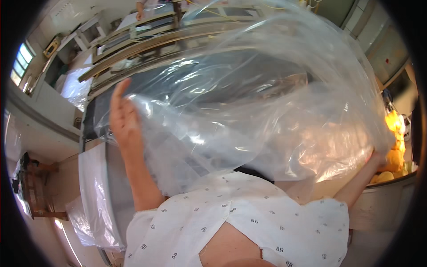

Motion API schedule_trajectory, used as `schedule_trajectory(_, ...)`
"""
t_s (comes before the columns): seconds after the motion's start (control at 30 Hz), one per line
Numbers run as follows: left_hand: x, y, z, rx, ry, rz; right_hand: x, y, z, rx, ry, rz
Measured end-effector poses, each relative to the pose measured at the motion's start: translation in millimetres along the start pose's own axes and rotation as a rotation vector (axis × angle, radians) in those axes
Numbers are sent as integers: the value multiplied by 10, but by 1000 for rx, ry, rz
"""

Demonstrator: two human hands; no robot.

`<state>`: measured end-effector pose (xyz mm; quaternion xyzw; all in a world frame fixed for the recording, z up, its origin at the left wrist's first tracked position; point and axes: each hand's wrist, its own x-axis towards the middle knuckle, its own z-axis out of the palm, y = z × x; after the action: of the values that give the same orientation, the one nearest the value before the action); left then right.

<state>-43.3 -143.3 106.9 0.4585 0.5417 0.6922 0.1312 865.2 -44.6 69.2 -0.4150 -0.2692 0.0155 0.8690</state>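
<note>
A large clear plastic sheet [231, 129] billows in front of me, arching high at the far right. At its left side is my left hand [125, 116], raised, with the index finger stretched upward and the palm turned inward. Folds of the film run from beside these fingers toward the right. My right hand [379, 161] is at the sheet's right edge, low and far out. Film and blur cover its fingers, so its grip does not show. Under the film lies a dark flat surface [178, 82], seen partly through it.
Long wooden rails [133, 49] cross behind the sheet. White plastic sheeting [95, 191] hangs at the left near edge. On the right a brightly lit yellow-orange object [395, 129] stands close to my right hand. Another person's hand [140, 10] shows at the far top.
</note>
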Motion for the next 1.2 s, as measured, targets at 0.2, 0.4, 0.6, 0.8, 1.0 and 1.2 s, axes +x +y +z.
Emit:
schedule_trajectory(0.2, 69, -975, 1319, 27, -376, -182, -934, -1634, 369, -1079, 166, -798)
schedule_trajectory(0.4, 403, -1413, 1901, 74, -386, -25, -1644, -868, 1043, -1379, -879, -80)
schedule_trajectory(0.6, 385, -1036, 1861, 86, -419, 50, -4105, -304, 2872, -335, -1423, 4)
schedule_trajectory(0.8, 113, -309, 1513, 566, -579, 169, -5147, -390, 3592, 9, -1753, 748)
schedule_trajectory(1.0, -282, -572, 339, 1079, -403, 86, -4972, -291, 3538, -121, -1352, -387)
schedule_trajectory(1.2, -218, -227, -738, 1097, -238, -220, -4491, -169, 3677, -275, -1249, -339)
